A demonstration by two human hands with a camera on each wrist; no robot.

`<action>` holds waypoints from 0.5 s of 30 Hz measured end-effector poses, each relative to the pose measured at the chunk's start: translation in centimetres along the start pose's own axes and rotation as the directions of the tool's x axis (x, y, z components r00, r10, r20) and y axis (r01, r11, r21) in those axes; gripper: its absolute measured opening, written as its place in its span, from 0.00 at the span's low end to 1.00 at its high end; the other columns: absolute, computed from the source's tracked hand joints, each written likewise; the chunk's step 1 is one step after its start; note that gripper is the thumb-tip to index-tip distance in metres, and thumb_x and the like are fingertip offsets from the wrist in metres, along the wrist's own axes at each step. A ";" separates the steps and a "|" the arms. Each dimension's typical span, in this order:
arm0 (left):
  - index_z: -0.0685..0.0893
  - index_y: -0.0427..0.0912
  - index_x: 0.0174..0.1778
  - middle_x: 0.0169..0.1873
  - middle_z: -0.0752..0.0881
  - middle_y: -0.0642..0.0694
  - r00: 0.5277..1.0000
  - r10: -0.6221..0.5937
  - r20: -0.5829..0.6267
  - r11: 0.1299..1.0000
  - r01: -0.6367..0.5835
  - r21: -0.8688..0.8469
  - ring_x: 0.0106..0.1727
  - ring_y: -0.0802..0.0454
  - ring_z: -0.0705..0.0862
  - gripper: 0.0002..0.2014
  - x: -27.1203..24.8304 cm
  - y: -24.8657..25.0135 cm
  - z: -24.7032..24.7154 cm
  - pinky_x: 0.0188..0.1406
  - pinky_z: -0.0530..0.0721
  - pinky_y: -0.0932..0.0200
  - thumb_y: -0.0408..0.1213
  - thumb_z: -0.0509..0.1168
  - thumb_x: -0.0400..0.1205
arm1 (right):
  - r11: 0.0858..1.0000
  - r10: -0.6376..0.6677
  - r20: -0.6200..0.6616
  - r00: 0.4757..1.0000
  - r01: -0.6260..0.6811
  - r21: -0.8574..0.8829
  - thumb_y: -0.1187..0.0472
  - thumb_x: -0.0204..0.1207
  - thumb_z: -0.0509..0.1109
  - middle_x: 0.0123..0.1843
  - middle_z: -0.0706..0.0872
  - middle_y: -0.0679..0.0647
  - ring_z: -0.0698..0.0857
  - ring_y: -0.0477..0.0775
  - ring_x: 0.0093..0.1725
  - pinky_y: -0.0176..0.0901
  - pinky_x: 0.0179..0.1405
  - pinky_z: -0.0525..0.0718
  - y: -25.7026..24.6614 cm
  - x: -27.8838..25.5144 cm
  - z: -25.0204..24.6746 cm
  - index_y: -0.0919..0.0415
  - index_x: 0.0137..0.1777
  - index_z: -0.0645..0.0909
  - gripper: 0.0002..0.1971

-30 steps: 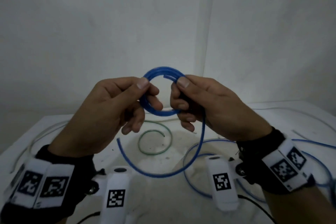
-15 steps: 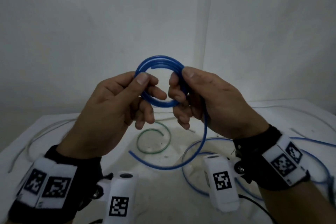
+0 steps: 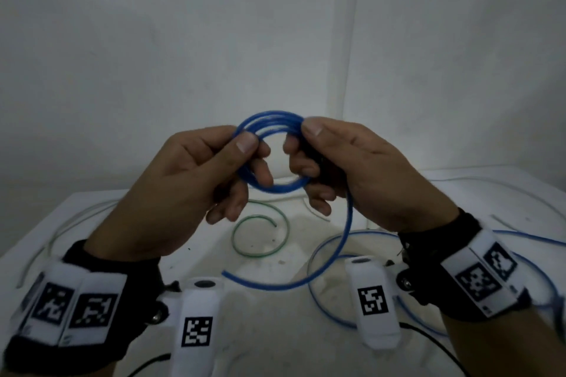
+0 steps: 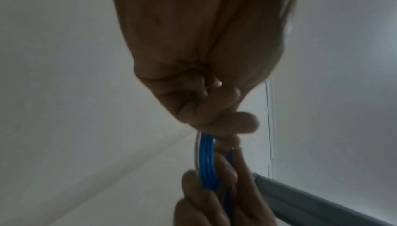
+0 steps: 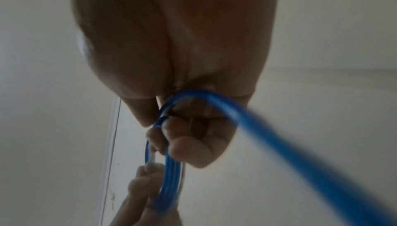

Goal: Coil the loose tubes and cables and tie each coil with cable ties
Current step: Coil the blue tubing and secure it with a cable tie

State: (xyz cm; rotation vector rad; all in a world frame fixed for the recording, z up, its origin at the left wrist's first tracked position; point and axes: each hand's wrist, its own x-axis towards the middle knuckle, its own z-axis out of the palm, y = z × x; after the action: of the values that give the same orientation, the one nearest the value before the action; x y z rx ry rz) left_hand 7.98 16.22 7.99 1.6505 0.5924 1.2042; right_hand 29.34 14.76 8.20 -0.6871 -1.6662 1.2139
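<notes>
Meanwhile the thin blue plastic tube (image 3: 272, 187), held above the white table (image 3: 490, 193), shows another turn and a shorter tail than a second ago. Left hand (image 3: 183, 180) and right hand (image 3: 361, 174) pinch the coil's opposite sides; tying comes soon.

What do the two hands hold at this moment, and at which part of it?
Both hold the coiled blue tube. The left hand pinches the coil's left side, the right hand grips its right side; the loose tail hangs free below.
</notes>
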 end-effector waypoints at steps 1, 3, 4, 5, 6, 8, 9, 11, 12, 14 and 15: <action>0.88 0.41 0.43 0.34 0.87 0.43 0.999 0.014 -0.039 0.999 -0.016 -0.048 0.17 0.54 0.74 0.12 0.1 -0.1 0.3 0.14 0.68 0.69 0.43 0.62 0.86 | 0.998 -0.027 -0.016 0.999 0.028 0.055 0.49 0.90 0.57 0.38 0.76 0.52 0.72 0.53 0.28 0.48 0.28 0.77 0.1 0.1 0.2 0.60 0.54 0.83 0.17; 0.87 0.40 0.45 0.34 0.87 0.43 0.998 0.010 -0.065 0.992 -0.018 -0.128 0.17 0.54 0.74 0.12 0.1 0.0 0.5 0.14 0.67 0.68 0.43 0.61 0.83 | 0.990 -0.044 -0.007 0.999 0.045 0.137 0.50 0.90 0.56 0.38 0.77 0.54 0.74 0.55 0.28 0.49 0.29 0.78 0.2 0.2 0.4 0.61 0.54 0.82 0.17; 0.87 0.40 0.45 0.36 0.87 0.42 0.999 -0.003 -0.040 0.992 -0.002 -0.127 0.17 0.54 0.73 0.13 0.0 0.1 0.3 0.13 0.66 0.68 0.43 0.61 0.84 | 0.992 -0.035 0.008 0.999 0.033 0.126 0.50 0.91 0.55 0.37 0.76 0.54 0.72 0.55 0.28 0.49 0.29 0.77 0.2 0.2 0.4 0.61 0.53 0.80 0.17; 0.88 0.40 0.46 0.37 0.88 0.41 1.000 -0.014 -0.001 0.996 0.014 -0.092 0.16 0.53 0.72 0.13 0.0 0.1 0.1 0.13 0.64 0.67 0.43 0.61 0.85 | 0.997 -0.017 0.016 1.000 0.015 0.074 0.51 0.91 0.55 0.36 0.74 0.54 0.70 0.54 0.28 0.49 0.29 0.76 0.1 0.1 0.2 0.61 0.51 0.79 0.17; 0.89 0.41 0.46 0.37 0.88 0.40 0.999 -0.022 0.029 0.999 0.023 -0.036 0.15 0.54 0.71 0.14 -0.1 0.1 -0.2 0.14 0.62 0.66 0.44 0.62 0.85 | 1.000 0.001 0.015 1.000 -0.002 0.006 0.51 0.92 0.55 0.36 0.72 0.53 0.69 0.53 0.28 0.49 0.29 0.75 0.1 0.0 0.1 0.61 0.49 0.78 0.17; 0.90 0.43 0.45 0.37 0.88 0.42 1.000 -0.010 0.027 1.000 0.009 0.022 0.15 0.55 0.70 0.13 -0.1 0.0 -0.3 0.14 0.61 0.65 0.44 0.62 0.86 | 0.999 -0.001 -0.007 1.000 0.001 -0.050 0.51 0.91 0.56 0.35 0.72 0.52 0.68 0.51 0.29 0.47 0.29 0.74 0.0 0.0 0.0 0.60 0.50 0.79 0.16; 0.89 0.42 0.45 0.36 0.87 0.43 1.000 0.009 0.000 1.000 -0.009 -0.001 0.16 0.56 0.70 0.13 0.0 -0.1 -0.2 0.14 0.62 0.66 0.43 0.61 0.86 | 1.000 -0.021 -0.023 1.000 0.020 -0.015 0.51 0.91 0.56 0.36 0.73 0.52 0.69 0.51 0.28 0.47 0.28 0.75 0.0 0.1 0.1 0.60 0.51 0.80 0.17; 0.87 0.41 0.46 0.36 0.86 0.44 0.998 0.038 -0.048 0.995 -0.042 -0.091 0.16 0.57 0.71 0.13 0.1 -0.1 0.2 0.15 0.64 0.67 0.43 0.60 0.85 | 0.993 -0.053 -0.039 0.998 0.057 0.107 0.51 0.91 0.55 0.38 0.77 0.53 0.73 0.53 0.28 0.48 0.28 0.77 0.2 0.3 0.5 0.61 0.55 0.81 0.17; 0.87 0.41 0.46 0.36 0.86 0.43 0.998 0.036 -0.050 0.993 -0.041 -0.114 0.16 0.56 0.72 0.13 0.0 0.0 0.2 0.15 0.64 0.68 0.43 0.60 0.85 | 0.989 -0.054 -0.030 0.998 0.058 0.138 0.51 0.91 0.54 0.38 0.78 0.54 0.75 0.55 0.27 0.49 0.28 0.77 0.3 0.4 0.6 0.61 0.54 0.81 0.17; 0.89 0.42 0.46 0.39 0.89 0.42 1.000 0.009 -0.004 0.998 -0.009 -0.057 0.16 0.54 0.73 0.13 0.0 0.0 -0.1 0.14 0.65 0.68 0.43 0.61 0.85 | 0.997 -0.022 -0.004 1.000 0.023 0.070 0.50 0.92 0.55 0.36 0.76 0.55 0.73 0.56 0.27 0.50 0.29 0.75 0.3 0.3 0.4 0.61 0.51 0.79 0.17; 0.90 0.44 0.46 0.39 0.89 0.41 1.000 -0.005 0.019 1.000 0.005 -0.004 0.16 0.54 0.73 0.13 -0.1 -0.1 -0.2 0.14 0.65 0.68 0.44 0.62 0.85 | 1.000 0.000 -0.004 1.000 0.001 0.002 0.51 0.92 0.55 0.35 0.74 0.54 0.71 0.55 0.27 0.49 0.29 0.73 0.2 0.2 0.2 0.62 0.50 0.78 0.17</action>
State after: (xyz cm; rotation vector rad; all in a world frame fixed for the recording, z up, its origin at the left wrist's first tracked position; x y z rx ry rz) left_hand 7.74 16.31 7.91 1.6549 0.5812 1.1840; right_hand 29.10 14.90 8.03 -0.6872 -1.6615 1.2132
